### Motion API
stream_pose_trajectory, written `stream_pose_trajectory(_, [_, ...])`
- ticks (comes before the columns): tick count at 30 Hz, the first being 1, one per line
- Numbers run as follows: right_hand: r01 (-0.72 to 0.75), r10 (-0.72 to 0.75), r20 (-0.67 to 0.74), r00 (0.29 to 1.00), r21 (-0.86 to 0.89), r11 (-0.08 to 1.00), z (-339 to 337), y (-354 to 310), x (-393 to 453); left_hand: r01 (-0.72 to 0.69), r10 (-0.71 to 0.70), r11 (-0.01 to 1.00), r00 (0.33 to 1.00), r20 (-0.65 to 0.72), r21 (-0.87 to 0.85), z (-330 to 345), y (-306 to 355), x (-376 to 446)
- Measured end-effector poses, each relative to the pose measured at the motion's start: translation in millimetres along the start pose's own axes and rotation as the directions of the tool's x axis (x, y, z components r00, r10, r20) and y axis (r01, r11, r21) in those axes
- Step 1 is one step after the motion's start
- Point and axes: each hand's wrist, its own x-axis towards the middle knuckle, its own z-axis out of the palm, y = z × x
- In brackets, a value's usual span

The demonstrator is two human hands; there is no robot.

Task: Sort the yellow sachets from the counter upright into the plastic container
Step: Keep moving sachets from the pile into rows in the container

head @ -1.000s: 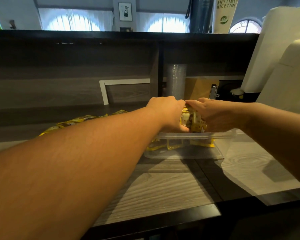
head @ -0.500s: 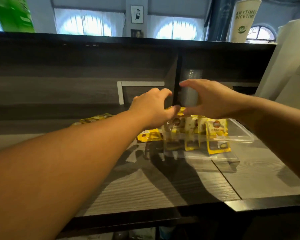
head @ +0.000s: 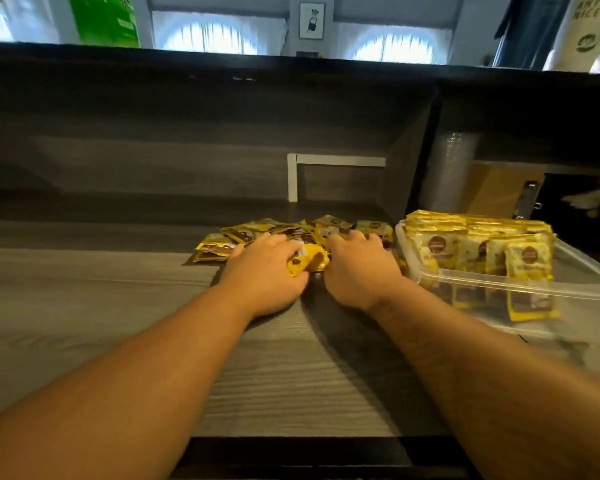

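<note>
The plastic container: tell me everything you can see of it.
The plastic container is a clear, shallow, rectangular tub with a raised rim, standing on the wood-grain counter right of both hands. Yellow sachets stand upright in rows inside, filling its left and rear part; the right part looks empty. Neither hand touches it. Loose sachets lie just left of it.
</note>
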Motion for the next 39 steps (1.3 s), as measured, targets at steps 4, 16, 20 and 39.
stream_pose_trajectory(4, [-0.048,0.044,0.105,0.993,0.03,0.998,4,2,9,-0.024,0.027,0.999,0.997,0.071,-0.046,-2,0,4])
stream_pose_trajectory(16, [0.009,0.072,-0.167,0.983,0.442,0.897,-16,3,-9,-0.018,0.016,0.997,0.999,-0.029,-0.08,-4,4,5])
stream_pose_trajectory(20, [0.066,0.131,-0.219,0.967,0.712,0.699,-16,4,-13,-0.018,0.018,0.998,1.0,-0.005,-0.058,-6,4,4])
stream_pose_trajectory(39, [0.242,0.19,-0.321,0.928,0.906,0.347,-16,3,-19,-0.082,-0.003,0.954,0.959,0.282,0.288,-23,34,7])
